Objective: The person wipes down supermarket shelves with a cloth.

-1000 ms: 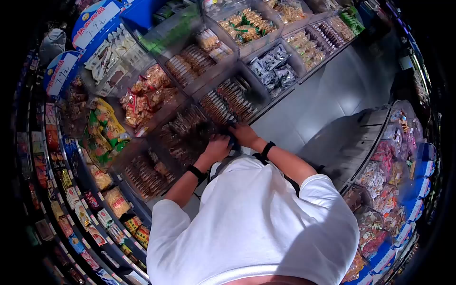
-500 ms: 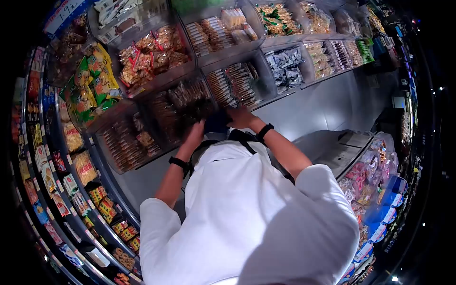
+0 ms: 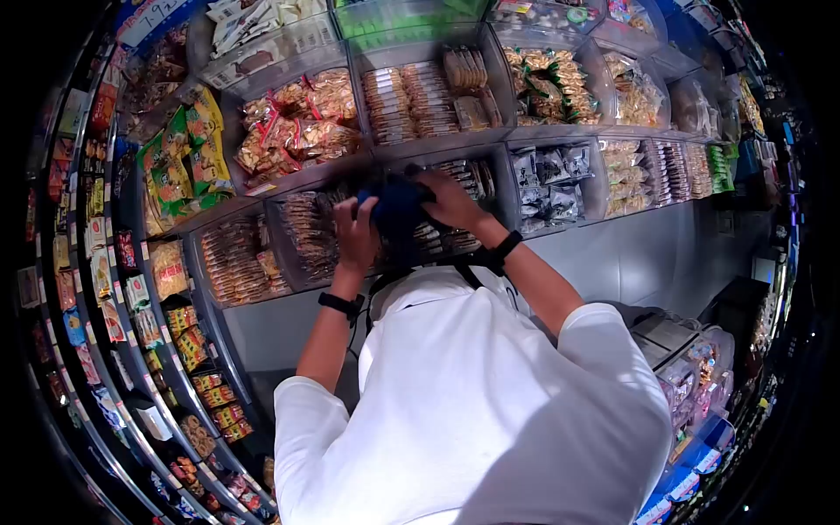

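Observation:
A dark blue cloth-like bundle point(image 3: 399, 210) is between my two hands, over the front row of snack bins. My left hand point(image 3: 355, 232) has its fingers bent against the bundle's left side. My right hand point(image 3: 451, 201) grips its right side, fingers curled in. Under and around the bundle lie wrapped snacks point(image 3: 306, 229) in clear bins, partly hidden by it. Both wrists carry black bands.
Behind are bins of red-edged snack bags point(image 3: 297, 122) and wrapped bars point(image 3: 407, 101). Silver packets point(image 3: 551, 184) lie to the right. Curved shelves point(image 3: 188, 376) of packaged goods run down the left. Grey floor point(image 3: 612, 262) shows below the bins; another display point(image 3: 700, 376) stands at the lower right.
Both hands and the dark blue bundle have moved forward, up over the bins, and more of the bundle shows between them. The view has shifted, with the bins sitting more level.

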### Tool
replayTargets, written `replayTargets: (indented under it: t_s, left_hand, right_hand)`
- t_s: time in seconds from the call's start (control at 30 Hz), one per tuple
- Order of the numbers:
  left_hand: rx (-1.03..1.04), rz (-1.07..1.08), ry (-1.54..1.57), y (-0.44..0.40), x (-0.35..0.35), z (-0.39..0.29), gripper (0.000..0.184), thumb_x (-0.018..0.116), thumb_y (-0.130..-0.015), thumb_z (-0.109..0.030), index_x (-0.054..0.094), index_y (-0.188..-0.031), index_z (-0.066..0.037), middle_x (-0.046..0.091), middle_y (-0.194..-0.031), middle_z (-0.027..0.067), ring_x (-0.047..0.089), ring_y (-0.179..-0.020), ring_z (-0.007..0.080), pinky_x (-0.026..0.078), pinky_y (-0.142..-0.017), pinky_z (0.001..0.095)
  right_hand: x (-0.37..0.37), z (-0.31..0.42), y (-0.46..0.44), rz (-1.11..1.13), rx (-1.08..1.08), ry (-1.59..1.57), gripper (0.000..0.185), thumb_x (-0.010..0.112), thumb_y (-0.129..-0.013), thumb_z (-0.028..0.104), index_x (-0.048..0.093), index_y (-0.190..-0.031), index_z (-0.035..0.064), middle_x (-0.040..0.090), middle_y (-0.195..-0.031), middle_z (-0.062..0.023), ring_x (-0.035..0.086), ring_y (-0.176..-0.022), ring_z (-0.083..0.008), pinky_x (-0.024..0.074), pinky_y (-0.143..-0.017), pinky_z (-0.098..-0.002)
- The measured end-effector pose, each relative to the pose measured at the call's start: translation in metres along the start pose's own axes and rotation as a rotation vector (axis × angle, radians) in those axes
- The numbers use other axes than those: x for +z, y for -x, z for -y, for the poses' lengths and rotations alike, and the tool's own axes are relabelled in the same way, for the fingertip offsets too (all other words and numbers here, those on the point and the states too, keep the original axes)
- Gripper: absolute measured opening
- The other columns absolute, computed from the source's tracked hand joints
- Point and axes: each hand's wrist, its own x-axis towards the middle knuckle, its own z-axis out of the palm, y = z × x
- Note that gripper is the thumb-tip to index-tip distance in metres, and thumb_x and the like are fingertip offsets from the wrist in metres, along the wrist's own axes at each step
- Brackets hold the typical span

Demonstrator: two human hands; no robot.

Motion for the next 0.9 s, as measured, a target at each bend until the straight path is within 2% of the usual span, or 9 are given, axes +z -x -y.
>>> replayTargets:
  t_s: [0.1, 0.2, 0.3, 0.5, 0.57, 0.6, 0.7, 0.77, 0.9]
  left_hand:
    - [-0.037, -0.079, -0.180, -0.070, 0.026, -0.015, 0.059, 0.069, -0.072, -0.007, 0.054, -0.128, -0.008, 0.051, -0.128, 0.0172, 0.047, -0.119, 0.0406, 0.035, -0.102, 0.0549]
    - [-0.125, 0.216, -0.360, -0.110, 0.053, -0.044, 0.063, 0.065, -0.074, -0.012, 0.046, -0.134, -0.001, 0.040, -0.150, 0.0131, 0.036, -0.135, 0.0416, 0.026, -0.109, 0.0608]
    - [-0.053, 0.273, -0.366, -0.123, 0.075, -0.062, 0.067, 0.068, -0.073, -0.008, 0.045, -0.135, 0.002, 0.039, -0.150, 0.0182, 0.035, -0.138, 0.0390, 0.022, -0.114, 0.0616]
    - [-0.010, 0.446, -0.342, -0.161, 0.123, -0.116, 0.048, 0.070, -0.071, -0.006, 0.056, -0.117, 0.001, 0.063, -0.106, 0.0163, 0.060, -0.108, 0.0327, 0.033, -0.110, 0.0515]
    - [-0.089, 0.637, -0.269, -0.179, 0.149, -0.116, 0.042, 0.070, -0.071, -0.005, 0.059, -0.111, 0.001, 0.067, -0.089, 0.0151, 0.066, -0.090, 0.0334, 0.042, -0.099, 0.0491]
    - [-0.006, 0.582, -0.305, -0.186, 0.154, -0.121, 0.039, 0.070, -0.070, -0.006, 0.059, -0.107, 0.001, 0.067, -0.081, 0.0154, 0.068, -0.081, 0.0339, 0.048, -0.082, 0.0467]
    - [-0.075, 0.604, -0.197, -0.193, 0.150, -0.129, 0.041, 0.071, -0.070, -0.008, 0.059, -0.107, 0.001, 0.067, -0.086, 0.0185, 0.067, -0.082, 0.0360, 0.053, -0.069, 0.0454]
    - [-0.129, 0.620, -0.135, -0.186, 0.150, -0.117, 0.052, 0.072, -0.068, -0.009, 0.056, -0.116, 0.004, 0.068, -0.088, 0.0197, 0.068, -0.083, 0.0391, 0.054, -0.074, 0.0473]
    - [-0.101, 0.559, -0.187, -0.177, 0.110, -0.090, 0.073, 0.065, -0.072, -0.006, 0.042, -0.139, 0.008, 0.069, -0.087, 0.0232, 0.068, -0.082, 0.0387, 0.054, -0.075, 0.0490]
  right_hand:
    - [-0.026, -0.001, -0.043, -0.229, 0.003, 0.084, 0.049, 0.066, -0.067, 0.003, 0.060, -0.116, 0.0047, 0.060, -0.111, -0.0226, 0.056, -0.107, -0.0432, 0.0457, -0.092, -0.0497]
    - [-0.034, -0.014, -0.057, -0.202, -0.094, 0.178, 0.043, 0.068, -0.066, 0.007, 0.063, -0.109, 0.0047, 0.060, -0.110, -0.0208, 0.057, -0.103, -0.0424, 0.0468, -0.090, -0.0486]
    - [-0.041, -0.031, -0.030, -0.280, 0.014, 0.118, 0.043, 0.069, -0.067, 0.008, 0.064, -0.110, 0.0054, 0.060, -0.110, -0.0203, 0.057, -0.104, -0.0418, 0.0478, -0.089, -0.0483]
    - [-0.103, -0.055, 0.037, -0.216, 0.205, 0.049, 0.053, 0.070, -0.071, 0.012, 0.060, -0.122, 0.0020, 0.062, -0.115, -0.0228, 0.058, -0.107, -0.0430, 0.0473, -0.095, -0.0475]
    - [-0.118, -0.062, 0.051, -0.117, 0.294, -0.064, 0.063, 0.071, -0.077, 0.017, 0.051, -0.134, -0.0003, 0.062, -0.118, -0.0254, 0.057, -0.112, -0.0436, 0.0463, -0.097, -0.0448]
    - [-0.122, -0.067, 0.058, -0.046, 0.379, -0.191, 0.063, 0.070, -0.078, 0.018, 0.050, -0.135, -0.0017, 0.062, -0.120, -0.0263, 0.057, -0.113, -0.0436, 0.0458, -0.098, -0.0439]
    - [-0.100, -0.104, 0.070, 0.016, 0.488, -0.373, 0.071, 0.066, -0.085, 0.020, 0.038, -0.145, -0.0054, 0.058, -0.129, -0.0300, 0.054, -0.123, -0.0417, 0.0429, -0.102, -0.0409]
    - [-0.090, -0.098, 0.065, 0.043, 0.547, -0.438, 0.073, 0.064, -0.089, 0.023, 0.032, -0.149, -0.0038, 0.055, -0.135, -0.0296, 0.052, -0.128, -0.0381, 0.0413, -0.104, -0.0399]
    - [-0.029, -0.128, 0.023, 0.237, 0.265, -0.455, 0.061, 0.061, -0.094, 0.030, 0.040, -0.143, -0.0008, 0.057, -0.134, -0.0258, 0.057, -0.122, -0.0339, 0.0434, -0.103, -0.0403]
